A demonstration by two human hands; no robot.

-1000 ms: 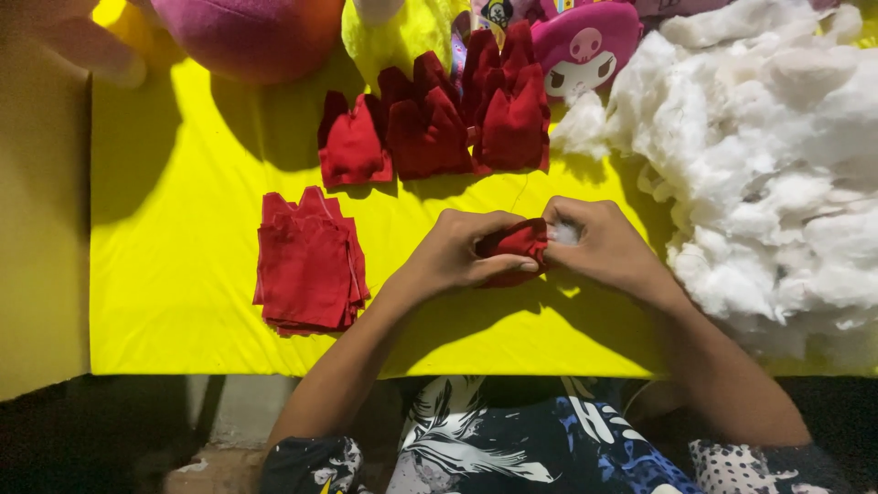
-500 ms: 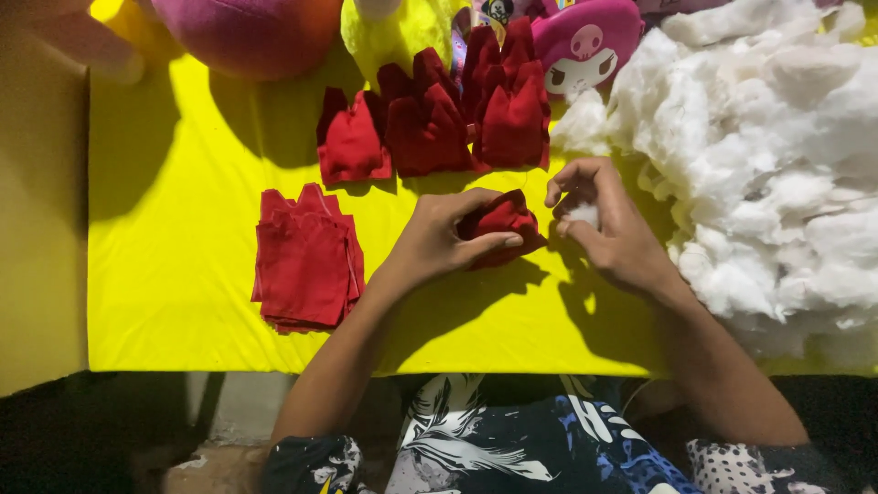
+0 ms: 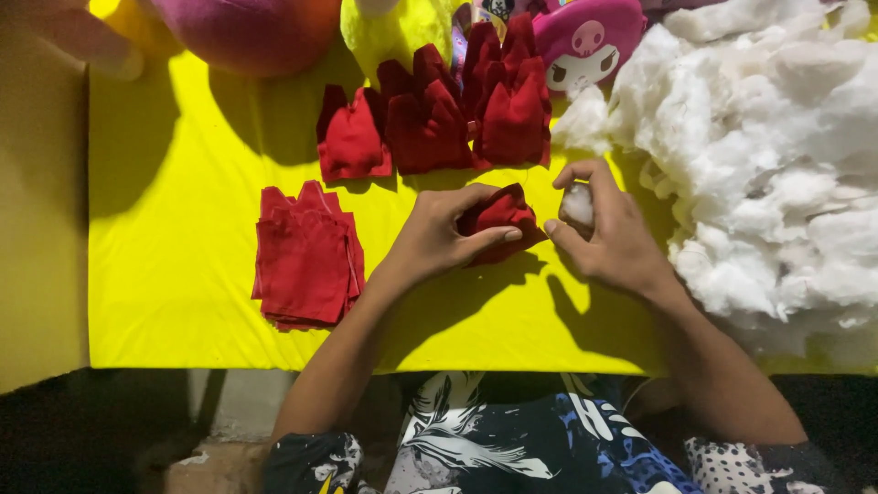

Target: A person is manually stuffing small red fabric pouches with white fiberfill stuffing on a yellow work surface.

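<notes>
The left hand [image 3: 439, 240] curls its fingers around a small red fabric pouch [image 3: 498, 218] just above the yellow table [image 3: 183, 183]. The right hand [image 3: 613, 240] pinches a tuft of white stuffing [image 3: 576, 203]. Both look soft, light and compressible; the pouch is probably best gripped at its open rim.

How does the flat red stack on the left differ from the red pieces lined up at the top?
The flat red stack lies layered in one neat pile; the red pieces at the top look puffed and sit side by side in a row. The stack is apart from both hands; the row is just above the left hand. Both are red fabric on the yellow cloth.
</notes>
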